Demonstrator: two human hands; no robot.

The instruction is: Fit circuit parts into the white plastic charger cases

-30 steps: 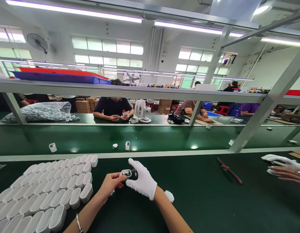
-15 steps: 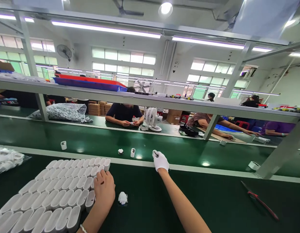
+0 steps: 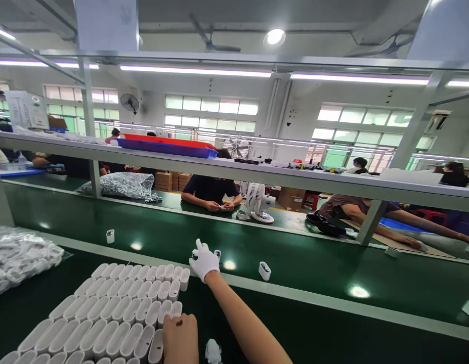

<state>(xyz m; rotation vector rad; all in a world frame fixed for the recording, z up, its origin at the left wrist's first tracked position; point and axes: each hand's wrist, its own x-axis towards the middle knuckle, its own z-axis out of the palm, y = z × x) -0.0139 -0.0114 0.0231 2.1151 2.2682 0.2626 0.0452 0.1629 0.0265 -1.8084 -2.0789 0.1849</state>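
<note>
Lying at mid-frame on the green belt [image 3: 310, 270], the small dark part [image 3: 194, 256] shows between my gloved right hand's [image 3: 205, 260] thumb and raised forefinger, which stand apart; I can't tell whether they grip it. I'd pinch lightly, clear of the white housing [image 3: 218, 253] just beside. Lower centre, my bare left hand [image 3: 180, 336] hides its fingers against the white cups [image 3: 93, 306]; I can't tell their state, but I'd avoid nudging the rows.

My green workbench [image 3: 333, 338]
Before me: rows of white oval cups [image 3: 105, 308], a bulging clear plastic bag [image 3: 22, 260], a small white piece [image 3: 212, 351].
</note>
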